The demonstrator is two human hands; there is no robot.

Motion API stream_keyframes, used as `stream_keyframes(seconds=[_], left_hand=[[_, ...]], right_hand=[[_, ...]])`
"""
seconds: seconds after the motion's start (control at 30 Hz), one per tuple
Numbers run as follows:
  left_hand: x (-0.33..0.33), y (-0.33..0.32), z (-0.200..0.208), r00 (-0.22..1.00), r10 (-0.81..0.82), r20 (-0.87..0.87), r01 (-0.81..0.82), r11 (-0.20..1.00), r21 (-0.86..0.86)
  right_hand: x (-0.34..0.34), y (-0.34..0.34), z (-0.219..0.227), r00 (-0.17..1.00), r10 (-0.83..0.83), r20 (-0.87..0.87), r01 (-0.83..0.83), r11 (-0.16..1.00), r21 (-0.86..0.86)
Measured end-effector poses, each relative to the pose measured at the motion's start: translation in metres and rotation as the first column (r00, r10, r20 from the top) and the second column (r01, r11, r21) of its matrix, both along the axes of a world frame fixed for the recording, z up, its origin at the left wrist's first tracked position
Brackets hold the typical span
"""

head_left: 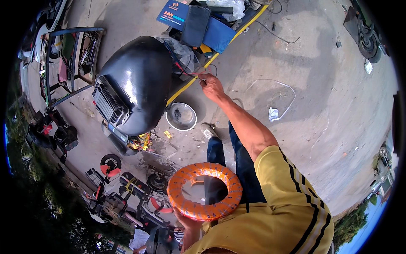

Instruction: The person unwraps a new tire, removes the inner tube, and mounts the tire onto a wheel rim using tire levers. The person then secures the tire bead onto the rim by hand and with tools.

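My left hand (189, 223) grips the lower rim of a tyre (177, 186) wrapped in shiny orange packaging, held in front of my waist. Through its hole I see my trouser leg and the ground. My right arm stretches forward, and the fingers of my right hand (210, 86) are pinched together on a thin cable (192, 75), red and dark, beside a yellow edge strip (186, 87). Exactly how the cable sits in the fingertips is too small to make out. A big glossy black rounded seat-like body (139, 80) with a finned black box (111, 101) stands left of this hand.
A metal basin (181, 116) sits on the ground near my shoe (209, 131). Boxes (173, 15), a dark flat case (196, 25) and plastic bags lie ahead. Metal frame rack (76, 63) and scooters (144, 199) stand left; a wheel (368, 44) is at far right.
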State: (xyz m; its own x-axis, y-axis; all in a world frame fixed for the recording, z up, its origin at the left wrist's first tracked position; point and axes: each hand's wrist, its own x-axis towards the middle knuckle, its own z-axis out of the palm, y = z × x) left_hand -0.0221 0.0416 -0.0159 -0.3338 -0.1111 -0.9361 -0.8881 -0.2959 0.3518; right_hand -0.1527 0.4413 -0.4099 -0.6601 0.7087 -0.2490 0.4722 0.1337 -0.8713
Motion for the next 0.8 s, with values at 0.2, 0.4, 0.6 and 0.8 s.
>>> stream_keyframes(seconds=[0.2,0.4,0.6,0.8], left_hand=[[-0.004,0.0,-0.006,1.0,-0.013,0.001,0.013,1.0,-0.023],[0.009,-0.004,-0.012,0.999,0.027,0.017,-0.026,0.999,-0.046],[0.017,-0.026,-0.018,0.999,0.049,0.002,-0.049,0.997,-0.057],[0.025,-0.02,-0.014,0.991,0.11,-0.07,-0.113,0.993,-0.041]], right_hand=[[-0.01,-0.004,-0.004,0.961,-0.242,-0.131,0.216,0.958,-0.188],[-0.04,0.036,0.054,0.904,-0.364,-0.222,0.393,0.914,0.101],[-0.054,0.044,0.072,0.937,-0.3,0.176,0.196,0.873,0.447],[-0.066,0.049,0.065,0.825,-0.261,0.502,-0.038,0.86,0.509]])
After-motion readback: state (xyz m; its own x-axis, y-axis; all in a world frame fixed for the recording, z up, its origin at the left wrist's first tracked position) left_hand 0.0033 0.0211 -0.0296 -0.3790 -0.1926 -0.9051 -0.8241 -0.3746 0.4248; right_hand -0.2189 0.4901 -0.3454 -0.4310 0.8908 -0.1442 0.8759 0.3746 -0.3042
